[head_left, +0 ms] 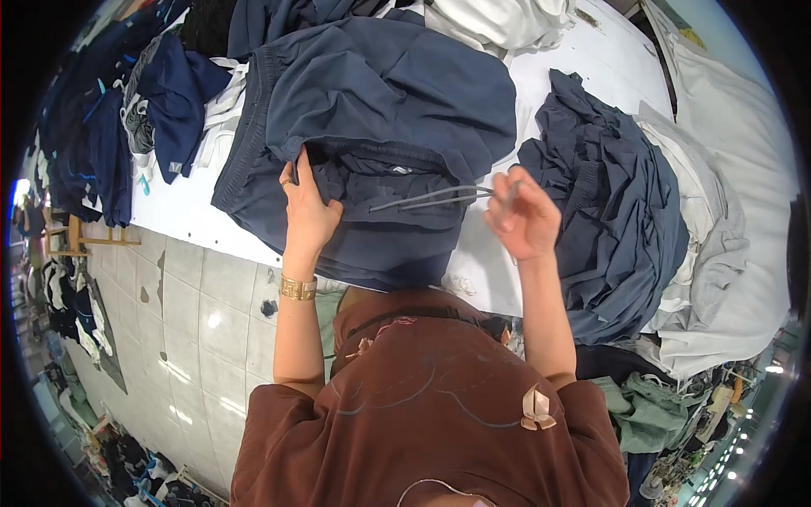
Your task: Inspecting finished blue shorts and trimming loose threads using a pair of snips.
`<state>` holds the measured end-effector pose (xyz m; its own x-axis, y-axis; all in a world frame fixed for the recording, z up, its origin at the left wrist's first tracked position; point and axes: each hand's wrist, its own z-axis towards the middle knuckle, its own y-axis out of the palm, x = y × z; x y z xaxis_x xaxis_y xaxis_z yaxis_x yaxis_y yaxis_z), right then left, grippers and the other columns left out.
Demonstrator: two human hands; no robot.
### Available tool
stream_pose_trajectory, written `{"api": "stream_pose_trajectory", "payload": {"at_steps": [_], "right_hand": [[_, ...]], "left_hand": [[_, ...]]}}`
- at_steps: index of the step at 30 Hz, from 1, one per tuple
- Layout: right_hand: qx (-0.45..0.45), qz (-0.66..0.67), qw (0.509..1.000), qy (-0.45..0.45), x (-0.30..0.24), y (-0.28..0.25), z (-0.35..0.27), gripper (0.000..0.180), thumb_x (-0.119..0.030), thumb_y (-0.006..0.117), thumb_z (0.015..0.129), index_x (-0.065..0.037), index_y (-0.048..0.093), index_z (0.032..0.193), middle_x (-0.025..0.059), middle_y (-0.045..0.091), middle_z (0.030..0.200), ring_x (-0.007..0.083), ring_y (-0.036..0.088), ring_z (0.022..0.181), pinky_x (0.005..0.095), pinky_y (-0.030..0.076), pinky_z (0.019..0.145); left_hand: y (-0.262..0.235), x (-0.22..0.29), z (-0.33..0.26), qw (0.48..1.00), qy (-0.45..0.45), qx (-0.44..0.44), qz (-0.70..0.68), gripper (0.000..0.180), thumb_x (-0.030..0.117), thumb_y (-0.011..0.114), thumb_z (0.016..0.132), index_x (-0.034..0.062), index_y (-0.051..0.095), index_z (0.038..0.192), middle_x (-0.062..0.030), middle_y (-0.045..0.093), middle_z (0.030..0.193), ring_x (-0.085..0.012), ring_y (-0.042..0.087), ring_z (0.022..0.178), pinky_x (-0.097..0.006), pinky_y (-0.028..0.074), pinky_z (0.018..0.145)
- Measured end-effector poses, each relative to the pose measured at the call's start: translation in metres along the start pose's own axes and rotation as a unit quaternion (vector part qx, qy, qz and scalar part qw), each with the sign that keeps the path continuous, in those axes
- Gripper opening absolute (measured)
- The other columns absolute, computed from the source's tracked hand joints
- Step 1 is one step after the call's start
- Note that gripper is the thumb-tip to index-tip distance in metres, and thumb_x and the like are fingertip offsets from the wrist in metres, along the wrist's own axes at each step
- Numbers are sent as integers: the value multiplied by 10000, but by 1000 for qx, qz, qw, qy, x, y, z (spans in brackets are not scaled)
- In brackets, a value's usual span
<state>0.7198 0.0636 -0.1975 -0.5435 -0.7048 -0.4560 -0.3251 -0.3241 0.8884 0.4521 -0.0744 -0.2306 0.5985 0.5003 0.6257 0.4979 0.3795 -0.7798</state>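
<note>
A dark navy garment with a gathered elastic waistband (405,76) lies across the white table, its waist opening toward me. My left hand (310,211) is at the left end of that opening, fingers at the waistband edge and thumb apart from them; part of its grip is hidden by the cloth. A grey drawstring (422,199) comes out of the garment and runs right in two strands. My right hand (524,215), raised beside the garment and slightly blurred, has its fingers closed on the strands' ends. A small pale label (399,170) shows inside the waist.
Right of the garment sits a heap of navy clothes (600,211), with grey and white cloth (718,228) beyond. More dark clothing (182,101) lies at the left, white cloth (498,21) at the back. The table's (194,220) front edge borders a tiled floor (198,313).
</note>
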Motion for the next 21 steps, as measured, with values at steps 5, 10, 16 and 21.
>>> {"api": "stream_pose_trajectory", "payload": {"at_steps": [5, 10, 16, 21], "right_hand": [[86, -326, 941, -40, -8, 23, 17, 182, -178, 557, 939, -36, 543, 827, 18, 520, 654, 96, 489, 496, 230, 387, 456], [-44, -380, 921, 74, 31, 54, 68, 158, -186, 584, 933, -29, 594, 912, 20, 579, 703, 72, 518, 516, 201, 396, 461], [-155, -746, 645, -57, 79, 32, 102, 286, -184, 682, 802, -15, 652, 1031, 118, 664, 1009, 252, 664, 801, 327, 513, 711], [41, -886, 426, -179, 61, -16, 98, 295, -276, 723, 754, -79, 672, 968, 105, 624, 958, 301, 575, 929, 383, 472, 801]], "left_hand": [[-10, 14, -8, 997, -15, -35, 61, 894, 28, 706, 643, 108, 294, 1433, -314, 207, 1433, -476, 467, 1183, -447, 464, 920], [-12, 21, -8, 972, 138, 63, 181, 378, 108, 780, 637, 91, 700, 1006, -223, 367, 1408, -401, 281, 1338, -478, 340, 1019], [0, 10, 45, 957, 260, -12, 131, 134, 99, 721, 696, 79, 716, 828, -120, 618, 1120, -314, 516, 1132, -416, 403, 927], [13, -3, 67, 970, 210, -112, 48, 95, 32, 621, 776, 33, 685, 846, -120, 672, 875, -313, 613, 917, -393, 470, 819]]}}
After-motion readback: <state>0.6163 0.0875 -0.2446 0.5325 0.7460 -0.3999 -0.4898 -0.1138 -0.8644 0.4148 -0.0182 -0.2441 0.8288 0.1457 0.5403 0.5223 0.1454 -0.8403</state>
